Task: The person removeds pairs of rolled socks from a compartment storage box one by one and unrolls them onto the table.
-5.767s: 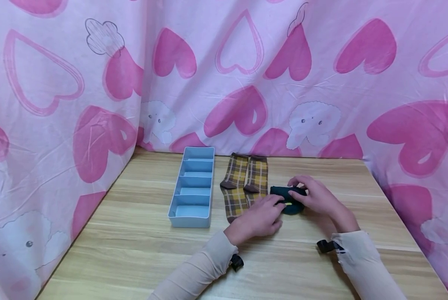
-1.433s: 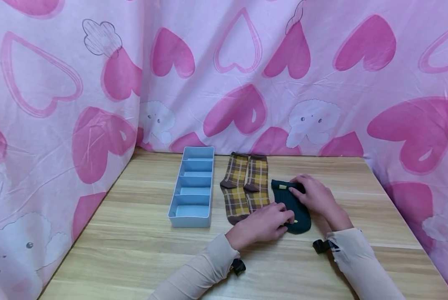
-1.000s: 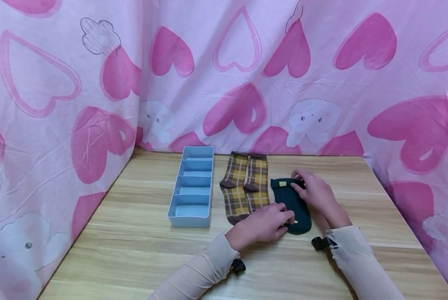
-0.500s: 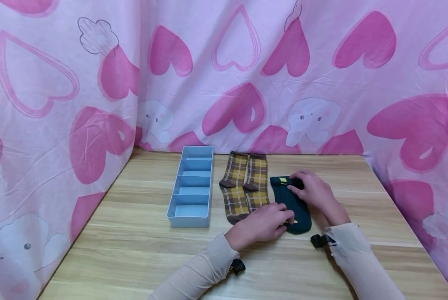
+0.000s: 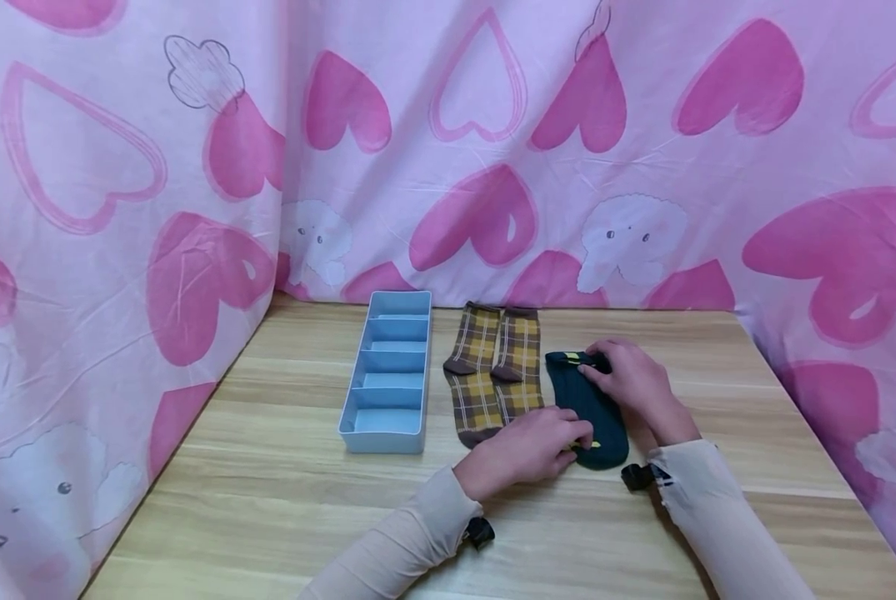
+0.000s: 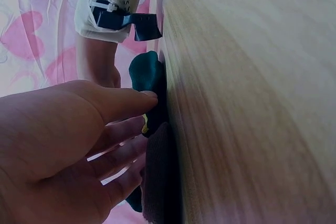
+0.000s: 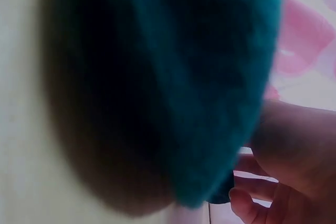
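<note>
A dark green sock (image 5: 586, 408) with yellow marks lies stretched lengthwise on the table, its rounded end toward the person. At its far end my right hand (image 5: 635, 387) pinches the cuff between thumb and fingers. My left hand (image 5: 526, 443) rests its fingertips on the near part, beside a yellow mark. In the left wrist view, the thumb (image 6: 149, 97) lies against the green fabric and the other fingers are fairly straight. The sock's near end (image 7: 220, 51) looms large and blurred in the right wrist view, covering much of the scene. Left of it lie brown and yellow plaid socks (image 5: 518, 342), partly behind the left hand.
A light blue organizer box (image 5: 387, 442) with several compartments stands left of the plaid socks. The wooden table (image 5: 267, 500) ends at a pink heart-print curtain (image 5: 387, 208) at the back and sides. Each wrist carries a black camera mount (image 5: 638, 477).
The green sock was a short folded bundle; it now reaches farther both ways. Lately the right hand has worked its cuff, turning the yellow label mostly out of sight. The left hand has stayed.
</note>
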{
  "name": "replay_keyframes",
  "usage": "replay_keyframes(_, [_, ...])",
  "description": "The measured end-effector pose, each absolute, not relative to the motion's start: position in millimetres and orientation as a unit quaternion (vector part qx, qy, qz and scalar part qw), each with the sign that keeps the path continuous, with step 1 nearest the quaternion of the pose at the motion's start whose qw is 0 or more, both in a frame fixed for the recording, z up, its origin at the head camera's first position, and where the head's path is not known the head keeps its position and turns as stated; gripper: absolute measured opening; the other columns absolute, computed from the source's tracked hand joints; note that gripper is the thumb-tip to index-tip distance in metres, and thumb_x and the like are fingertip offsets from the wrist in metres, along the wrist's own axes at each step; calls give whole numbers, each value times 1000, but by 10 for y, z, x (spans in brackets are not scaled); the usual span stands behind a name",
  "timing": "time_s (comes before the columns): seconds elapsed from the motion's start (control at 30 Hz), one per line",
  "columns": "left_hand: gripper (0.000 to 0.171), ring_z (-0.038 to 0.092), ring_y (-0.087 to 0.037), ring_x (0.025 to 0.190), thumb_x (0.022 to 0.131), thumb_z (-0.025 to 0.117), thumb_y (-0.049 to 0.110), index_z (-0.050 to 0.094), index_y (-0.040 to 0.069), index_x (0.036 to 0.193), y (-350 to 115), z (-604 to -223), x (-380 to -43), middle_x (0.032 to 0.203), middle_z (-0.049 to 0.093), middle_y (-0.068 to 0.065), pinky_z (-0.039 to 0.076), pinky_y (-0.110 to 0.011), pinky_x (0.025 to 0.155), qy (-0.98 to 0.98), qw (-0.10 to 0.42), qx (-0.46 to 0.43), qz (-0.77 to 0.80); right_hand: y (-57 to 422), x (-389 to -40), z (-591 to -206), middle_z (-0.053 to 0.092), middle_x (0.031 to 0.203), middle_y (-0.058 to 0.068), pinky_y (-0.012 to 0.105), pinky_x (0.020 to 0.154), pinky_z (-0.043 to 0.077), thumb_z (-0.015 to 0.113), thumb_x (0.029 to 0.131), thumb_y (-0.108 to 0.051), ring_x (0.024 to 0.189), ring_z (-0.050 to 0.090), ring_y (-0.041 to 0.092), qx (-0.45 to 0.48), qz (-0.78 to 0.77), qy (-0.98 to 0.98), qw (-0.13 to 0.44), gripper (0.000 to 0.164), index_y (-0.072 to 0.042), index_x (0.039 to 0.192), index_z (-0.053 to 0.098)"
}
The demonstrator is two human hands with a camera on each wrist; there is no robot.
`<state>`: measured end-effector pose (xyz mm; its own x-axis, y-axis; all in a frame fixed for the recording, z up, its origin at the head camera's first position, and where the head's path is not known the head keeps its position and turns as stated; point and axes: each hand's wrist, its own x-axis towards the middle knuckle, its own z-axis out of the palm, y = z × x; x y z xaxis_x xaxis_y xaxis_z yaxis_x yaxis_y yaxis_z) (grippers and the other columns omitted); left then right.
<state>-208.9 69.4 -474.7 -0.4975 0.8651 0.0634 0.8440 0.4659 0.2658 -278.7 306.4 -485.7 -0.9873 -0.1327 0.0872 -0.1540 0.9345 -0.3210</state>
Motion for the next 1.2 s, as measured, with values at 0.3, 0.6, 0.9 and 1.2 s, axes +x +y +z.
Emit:
replay_keyframes(0.3, [17,61,-2,100,105,74,24,72,25,121,688,-4762,-2104,117,70,9,52,-13,91,852,37,504,133,3013,-2918,-4826,74,125,21,60,78,61,71,105,-39,105,69,38,75,155,-984,50,40,-7,129,75])
replay_keyframes(0.6, [18,59,-3,101,105,74,24,71,25,122,687,-4778,-2106,118,69,9,50,-13,91,852,34,506,132,2996,-3076,-4803,75,103,18,38,57,49,70,104,-44,82,64,30,65,141,-987,35,43,-6,125,76])
replay_keyframes(0.9, [18,59,-3,103,105,73,24,70,26,123,690,-4779,-2108,120,68,9,50,-13,93,852,40,505,132,3010,-3162,-4795,70,90,12,37,59,45,71,104,-43,78,60,29,43,137,-989,13,39,-7,118,76])
replay_keyframes(1.2, [19,56,-5,111,108,69,33,71,28,126,645,-4790,-2134,126,65,8,49,-14,97,847,43,513,134,3057,-3114,-4805,73,124,24,52,72,60,70,103,-47,98,67,37,56,146,-988,11,53,-6,137,68])
